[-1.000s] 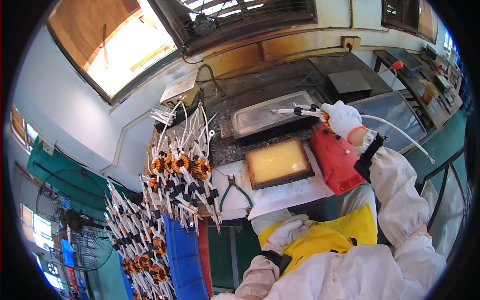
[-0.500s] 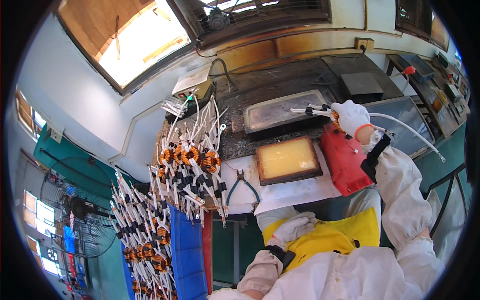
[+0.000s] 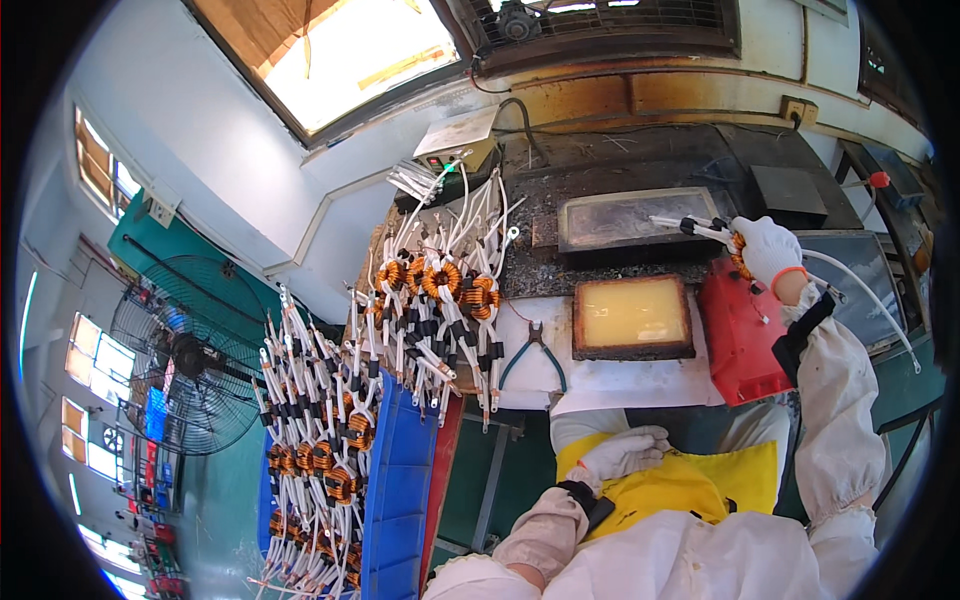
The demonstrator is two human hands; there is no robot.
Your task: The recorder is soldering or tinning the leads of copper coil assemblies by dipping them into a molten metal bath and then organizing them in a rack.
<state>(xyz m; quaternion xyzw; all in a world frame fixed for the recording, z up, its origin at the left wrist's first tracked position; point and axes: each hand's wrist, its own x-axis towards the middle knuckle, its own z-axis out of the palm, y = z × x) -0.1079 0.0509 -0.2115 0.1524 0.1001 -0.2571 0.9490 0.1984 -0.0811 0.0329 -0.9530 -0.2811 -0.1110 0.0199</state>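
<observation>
- I am seeing the gloved right hand [image 3: 768, 248] closing its fingers around a copper-wound toroidal coil [image 3: 739, 257], out above the far end of the red bin [image 3: 738, 345].
- I am finding that coil's black-sleeved leads [image 3: 697, 229] pointing left over the grey-surfaced rectangular pot [image 3: 605, 226]; I am not managing to tell whether their tips are touching the surface or hanging above it.
- One long white lead [image 3: 862, 281] is trailing off to the right, away from the pot.
- The gloved left hand [image 3: 622, 455] is resting on the yellow apron [image 3: 665, 492], fingers loosely extended, with nothing visible in its grasp.
- I am judging this one piece to be partway through, since it is being held at the pot and not lying with the others.
- More coils [image 3: 440, 282] are lying heaped at the bench's left end, and others [image 3: 340, 485] are filling the blue crate [image 3: 400, 490] below; I am not able to tell which are finished and which are waiting.
- The yellow-filled tray [image 3: 634, 353] and the pliers [image 3: 536, 334] are sitting nearby, untouched.
</observation>
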